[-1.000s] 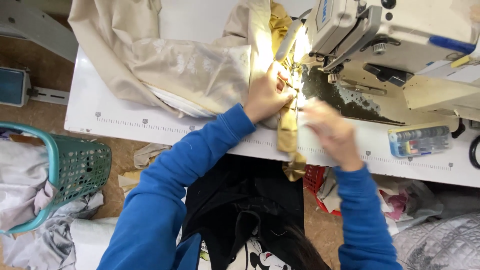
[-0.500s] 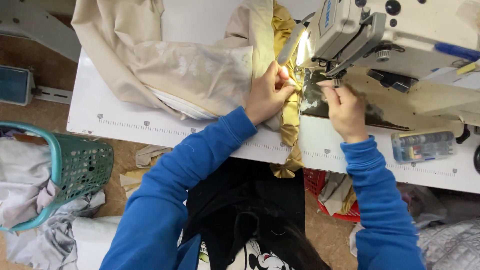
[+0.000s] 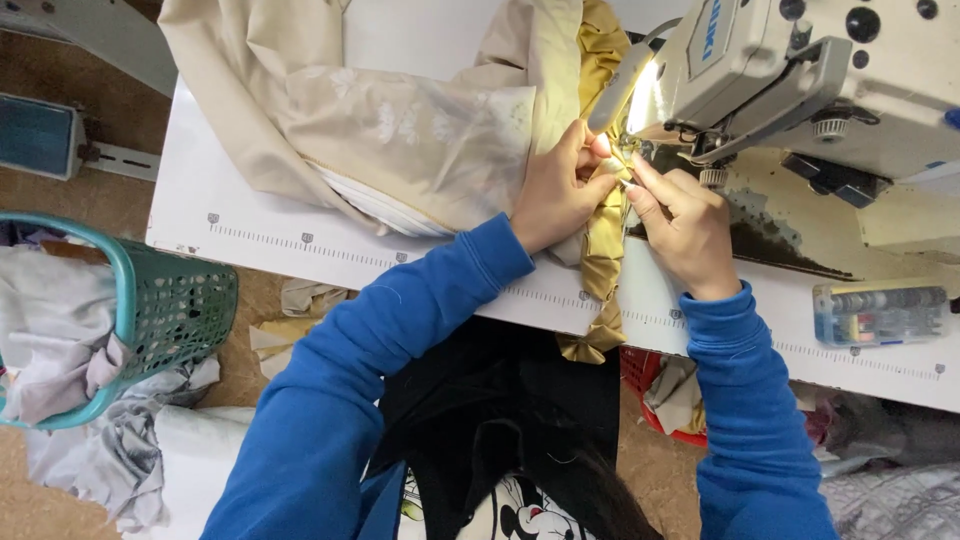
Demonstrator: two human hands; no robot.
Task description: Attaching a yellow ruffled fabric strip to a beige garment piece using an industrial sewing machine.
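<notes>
Head camera is looking straight down at a person in blue sleeves working at a white sewing table. Both hands are meeting just in front of the lit needle area of a cream industrial sewing machine. The left hand is resting on a gathered gold satin strip, its fingers curled and pinching the strip's upper end close to the needle. The right hand is sitting just beside it, fingers drawn narrow, with thumb and forefinger gripping the same bit of fabric; the two sets of fingertips are almost touching. The gold strip is running from under the machine head, down between the hands, and hanging over the near edge of the table. A large beige cloth is lying bunched across the table to the left of the hands, touching the gold strip. A clear plastic box of small sewing items is sitting on the table to the right, well apart from the hands. A teal mesh basket holding pale fabric is standing on the floor at the left.
</notes>
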